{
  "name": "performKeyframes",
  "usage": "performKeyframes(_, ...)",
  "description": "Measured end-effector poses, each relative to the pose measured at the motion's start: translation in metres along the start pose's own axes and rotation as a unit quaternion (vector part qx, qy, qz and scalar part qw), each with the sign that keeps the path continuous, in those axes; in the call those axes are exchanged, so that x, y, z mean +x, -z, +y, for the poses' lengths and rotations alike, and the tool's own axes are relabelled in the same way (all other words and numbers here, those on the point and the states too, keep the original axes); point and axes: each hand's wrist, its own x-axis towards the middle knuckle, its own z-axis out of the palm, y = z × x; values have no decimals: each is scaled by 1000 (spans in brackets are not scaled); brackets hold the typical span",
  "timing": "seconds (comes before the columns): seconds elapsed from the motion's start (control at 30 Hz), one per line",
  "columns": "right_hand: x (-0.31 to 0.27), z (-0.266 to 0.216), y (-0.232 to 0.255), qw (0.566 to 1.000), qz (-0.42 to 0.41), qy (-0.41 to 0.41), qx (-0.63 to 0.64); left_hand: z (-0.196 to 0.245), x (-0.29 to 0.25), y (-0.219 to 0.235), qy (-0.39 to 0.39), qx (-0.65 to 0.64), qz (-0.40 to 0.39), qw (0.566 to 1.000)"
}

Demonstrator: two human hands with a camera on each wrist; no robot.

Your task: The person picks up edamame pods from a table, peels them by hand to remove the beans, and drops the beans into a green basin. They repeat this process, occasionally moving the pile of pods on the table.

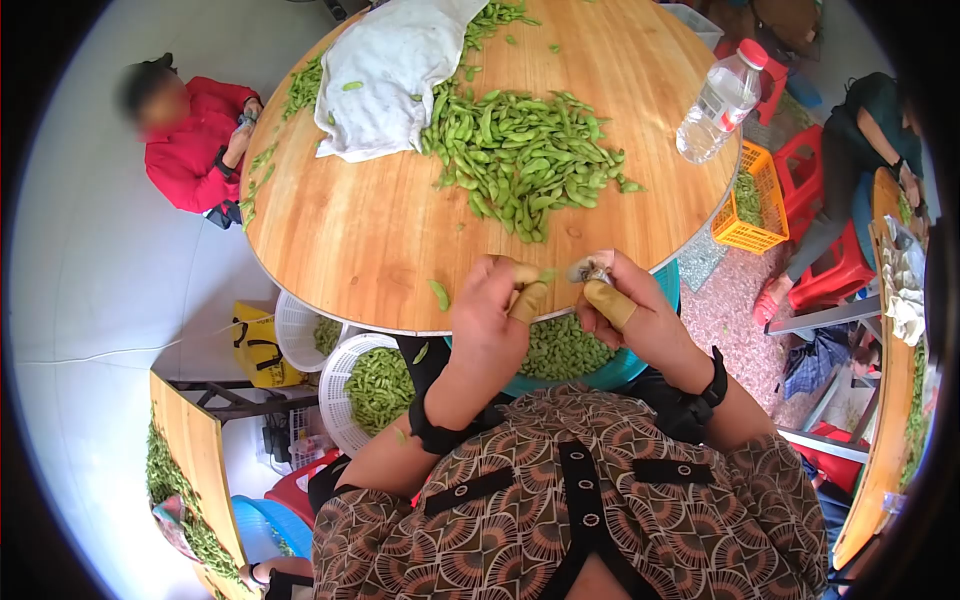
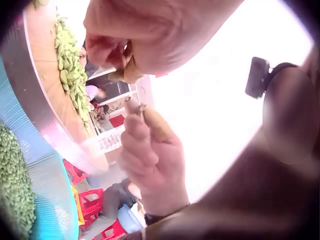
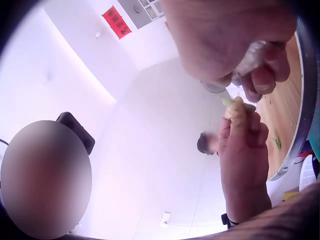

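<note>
Over the front edge of the round wooden table, my left hand (image 1: 492,315) pinches a green edamame pod (image 1: 547,274) between thumb and forefinger. My right hand (image 1: 640,315) faces it, fingers curled, holding a small shiny metal piece (image 1: 597,272) against the forefinger. Yellow covers wrap both thumbs, and a whitish wrap (image 3: 252,59) covers a right finger. Just beyond the hands lies a heap of edamame pods (image 1: 530,155); one loose pod (image 1: 439,294) rests left of my left hand. Below them, a teal basin (image 1: 610,375) holds shelled green beans (image 1: 560,350).
A white cloth (image 1: 390,75) covers more pods at the back left. A red-capped bottle (image 1: 718,105) stands at the table's right. White baskets (image 1: 335,400) of beans and pods sit below left, a yellow crate (image 1: 750,238) beyond the right edge. A person in red (image 1: 200,150) sits across left.
</note>
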Motion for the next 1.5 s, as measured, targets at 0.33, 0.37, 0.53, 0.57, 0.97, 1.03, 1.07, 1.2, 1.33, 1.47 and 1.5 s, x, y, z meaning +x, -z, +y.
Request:
performKeyframes(0.33,1,0,-8,983,-71,12,-170,-13,-3,2,191,-404,-93,890)
performKeyframes(0.37,1,-1,-8,981,-71,9,-180,-12,-4,2,191,-404,-93,890)
performKeyframes(0.53,2,3,-11,972,-52,35,-228,-18,-8,-2,157,-412,-74,894)
performKeyframes(0.57,2,4,-12,970,-44,52,-235,-17,-8,-1,158,-413,-74,894)
performKeyframes(0.97,1,-17,-1,973,-129,-29,-190,-24,-7,18,23,-233,-153,960)
performKeyframes(1.03,2,-17,0,972,-165,-152,-72,-31,-11,17,34,-291,-165,942)
performKeyframes(1.07,4,-13,1,968,-178,-174,-23,-32,-13,16,34,-292,-166,941)
performKeyframes(1.2,8,-2,5,946,-215,-202,138,-25,-14,20,44,-298,-165,939)
performKeyframes(1.33,5,6,-9,959,-158,-180,153,-15,-12,16,-93,-92,-54,990)
performKeyframes(1.47,7,23,-22,990,-73,-49,108,-10,-20,-3,-111,-3,56,992)
performKeyframes(1.5,8,23,-25,997,-35,-16,71,-9,-21,-7,-109,21,83,990)
